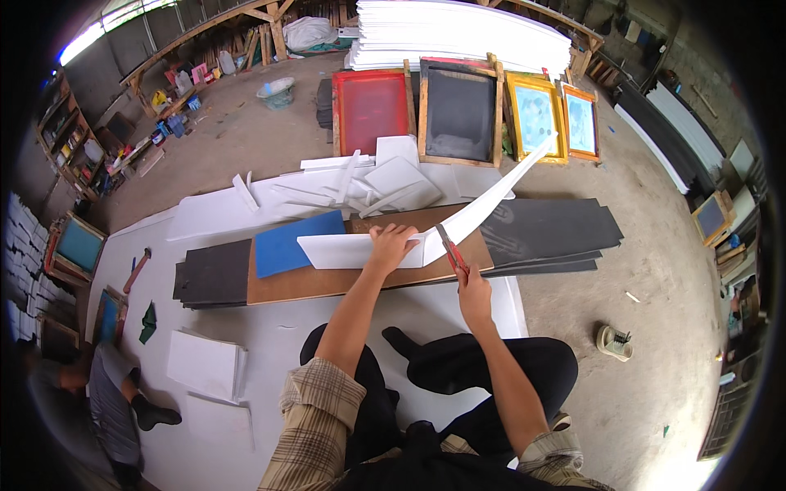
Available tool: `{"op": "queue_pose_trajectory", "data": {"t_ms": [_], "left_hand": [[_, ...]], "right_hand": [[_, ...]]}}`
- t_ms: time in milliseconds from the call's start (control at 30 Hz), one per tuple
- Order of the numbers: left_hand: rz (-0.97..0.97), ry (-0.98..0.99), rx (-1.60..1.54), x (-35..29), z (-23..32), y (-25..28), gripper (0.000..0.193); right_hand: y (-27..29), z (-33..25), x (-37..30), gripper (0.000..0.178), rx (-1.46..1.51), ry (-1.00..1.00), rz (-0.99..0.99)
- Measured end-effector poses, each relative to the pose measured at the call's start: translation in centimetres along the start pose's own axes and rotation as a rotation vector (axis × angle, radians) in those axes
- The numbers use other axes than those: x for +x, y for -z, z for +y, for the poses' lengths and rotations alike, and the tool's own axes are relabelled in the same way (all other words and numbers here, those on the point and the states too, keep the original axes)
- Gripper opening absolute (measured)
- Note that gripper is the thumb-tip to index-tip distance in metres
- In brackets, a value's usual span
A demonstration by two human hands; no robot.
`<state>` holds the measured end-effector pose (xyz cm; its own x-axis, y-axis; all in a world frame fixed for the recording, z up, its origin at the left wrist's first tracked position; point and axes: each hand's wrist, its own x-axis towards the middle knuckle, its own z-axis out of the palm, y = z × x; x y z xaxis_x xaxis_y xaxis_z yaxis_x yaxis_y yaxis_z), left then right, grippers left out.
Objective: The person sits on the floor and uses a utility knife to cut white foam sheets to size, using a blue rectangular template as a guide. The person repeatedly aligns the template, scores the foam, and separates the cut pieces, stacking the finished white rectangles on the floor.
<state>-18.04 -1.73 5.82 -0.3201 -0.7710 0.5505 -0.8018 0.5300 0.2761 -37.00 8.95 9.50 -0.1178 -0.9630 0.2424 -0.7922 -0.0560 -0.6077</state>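
A long white foam board strip lies across a brown board in front of me. It is creased near its middle, and its right part tilts up and away to the right. My left hand grips its upper edge just left of the crease, fingers bent over the board. In my right hand is a red-handled utility knife, its long blade against the strip right of the crease. Whether the blade is cutting into the strip cannot be made out. A blue board lies partly under the strip's left end.
Dark boards are stacked under the brown one. White offcuts lie beyond, before framed screens and a tall white sheet stack. A hammer and white panels lie left, near another person's leg. A shoe stands right.
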Motion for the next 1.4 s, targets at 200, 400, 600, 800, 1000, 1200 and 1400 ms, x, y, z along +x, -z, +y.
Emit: {"op": "queue_pose_trajectory", "data": {"t_ms": [200, 400, 600, 800, 1000, 1200, 1400], "left_hand": [[-0.085, 0.028, -0.003, 0.3, 0.7, 0.2, 0.017], [0.053, -0.036, 0.012, 0.1, 0.2, -0.2, 0.014], [-0.036, -0.009, 0.051, 0.2, 0.3, -0.3, 0.015], [-0.003, -0.028, 0.083, 0.1, 0.6, -0.2, 0.016], [-0.009, -0.048, 0.071, 0.2, 0.5, -0.1, 0.016], [-0.016, 0.004, 0.084, -0.4, 1.1, 0.2, 0.017], [0.023, -0.004, 0.054, -0.3, 1.8, 0.2, 0.018]], "right_hand": [[-2.0, -0.5, -0.6, 0.021, 0.004, -0.045, -0.061], [-1.5, -1.0, -0.5, 0.023, -0.174, 0.017, -0.062], [-1.9, -1.0, -0.5, 0.022, -0.279, 0.065, -0.014], [-2.7, -0.5, -0.8, 0.022, -0.348, 0.091, 0.019], [-3.0, -0.6, -1.0, 0.022, -0.323, 0.044, -0.061], [-2.3, -2.5, -0.6, 0.016, -0.181, -0.094, -0.270], [-2.5, -3.4, 1.8, 0.013, -0.150, -0.120, -0.319]]}}
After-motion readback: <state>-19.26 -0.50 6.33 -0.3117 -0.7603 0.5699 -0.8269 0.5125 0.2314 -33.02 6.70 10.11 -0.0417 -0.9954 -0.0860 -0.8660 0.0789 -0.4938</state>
